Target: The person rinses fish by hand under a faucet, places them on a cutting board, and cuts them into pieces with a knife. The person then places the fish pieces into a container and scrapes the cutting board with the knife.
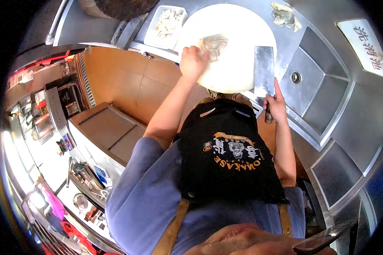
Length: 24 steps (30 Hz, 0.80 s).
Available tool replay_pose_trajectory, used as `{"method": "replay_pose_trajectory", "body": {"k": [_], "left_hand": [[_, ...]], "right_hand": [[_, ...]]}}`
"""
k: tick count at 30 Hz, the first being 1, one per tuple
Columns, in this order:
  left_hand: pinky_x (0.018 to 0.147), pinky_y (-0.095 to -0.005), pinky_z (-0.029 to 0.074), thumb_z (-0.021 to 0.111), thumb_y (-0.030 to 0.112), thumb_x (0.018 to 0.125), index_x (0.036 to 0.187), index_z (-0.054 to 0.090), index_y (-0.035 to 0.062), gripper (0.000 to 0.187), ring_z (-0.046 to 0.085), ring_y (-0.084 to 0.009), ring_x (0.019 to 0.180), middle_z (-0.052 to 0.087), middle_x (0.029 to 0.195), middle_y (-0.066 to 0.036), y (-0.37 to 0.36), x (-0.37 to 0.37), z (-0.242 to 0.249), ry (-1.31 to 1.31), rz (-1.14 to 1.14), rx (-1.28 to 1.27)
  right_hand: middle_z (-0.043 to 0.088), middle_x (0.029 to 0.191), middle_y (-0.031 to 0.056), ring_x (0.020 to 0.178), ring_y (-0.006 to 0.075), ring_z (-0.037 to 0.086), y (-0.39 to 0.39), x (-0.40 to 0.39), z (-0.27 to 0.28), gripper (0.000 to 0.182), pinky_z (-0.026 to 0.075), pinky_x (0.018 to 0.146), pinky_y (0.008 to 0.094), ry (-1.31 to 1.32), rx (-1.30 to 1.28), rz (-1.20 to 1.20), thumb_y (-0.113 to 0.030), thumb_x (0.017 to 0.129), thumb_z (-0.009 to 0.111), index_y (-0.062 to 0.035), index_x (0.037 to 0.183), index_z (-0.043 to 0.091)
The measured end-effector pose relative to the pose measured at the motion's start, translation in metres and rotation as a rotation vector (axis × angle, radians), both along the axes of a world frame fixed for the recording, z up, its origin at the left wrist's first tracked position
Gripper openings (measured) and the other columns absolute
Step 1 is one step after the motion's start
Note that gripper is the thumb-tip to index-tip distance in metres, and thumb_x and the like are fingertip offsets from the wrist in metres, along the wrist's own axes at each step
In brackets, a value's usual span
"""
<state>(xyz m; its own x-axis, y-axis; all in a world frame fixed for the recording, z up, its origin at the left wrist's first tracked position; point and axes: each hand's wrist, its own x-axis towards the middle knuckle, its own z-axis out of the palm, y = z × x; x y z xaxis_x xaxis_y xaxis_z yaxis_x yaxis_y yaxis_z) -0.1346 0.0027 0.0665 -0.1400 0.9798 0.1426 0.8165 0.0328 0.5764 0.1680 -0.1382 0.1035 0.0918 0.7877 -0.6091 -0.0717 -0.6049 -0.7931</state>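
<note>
A large round white cutting board lies on the steel counter in front of me. On it is a limp, crumpled greyish-brown piece, slightly blurred. My left hand is at the board's left side, fingers curled closed at the lower left edge of that piece; the fingertips are smeared by motion. In my right hand is a cleaver, gripped by its dark handle, with the index finger stretched along the blade's base. Its broad blade points away from me and overlaps the board's right edge.
A white plastic tub of pale cut pieces stands left of the board. A crumpled cloth lies at the back right. To the right is a steel sink with a drain. A steel-framed cabinet stands at left.
</note>
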Motion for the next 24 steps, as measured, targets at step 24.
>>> {"method": "replay_pose_trajectory", "body": {"k": [24], "left_hand": [[0.084,-0.0375,0.049,0.06,0.001,0.08,0.113,0.06,0.0102,0.034,0.065,-0.0222,0.089,0.07,0.098,-0.01,0.075,0.046,0.094,0.237,-0.716,0.187]], "right_hand": [[0.055,0.066,0.0033,0.052,0.0121,0.051,0.008,0.015,-0.006,0.074,0.045,0.05,0.0275,0.044,0.007,0.048,0.003,0.091,0.049,-0.0184,0.156,0.02]]}}
